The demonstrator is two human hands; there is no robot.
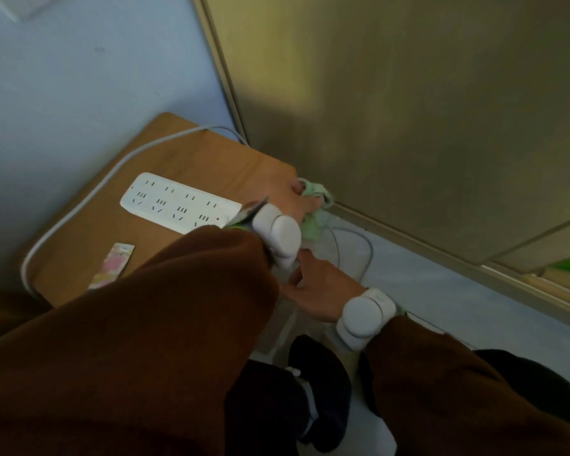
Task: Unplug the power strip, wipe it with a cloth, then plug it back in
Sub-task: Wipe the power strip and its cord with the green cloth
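- Nearest my camera, brown sleeves [145, 340] fill the lower frame, each wrist wearing a white band [364, 315].
- Just beyond, my right hand [316, 291] reaches left under the other forearm, its fingers hidden at the tips; I cannot tell whether it is holding anything.
- At the table's right edge, my left hand [297, 200] curls its fingers round a pale green cloth [315, 205], which bunches and hangs off the corner.
- On the wooden table [211, 159], the white power strip [178, 202] lies flat, sockets up, a small red dot near its right end; no brand is legible.
- Its grey cable [89, 199] loops along the table's far and left edges.
- A pink patterned strip [112, 265] lies near the front edge; any print is too blurred to read.
- Behind stand a pale blue wall [79, 77] and a tan panel [408, 110].
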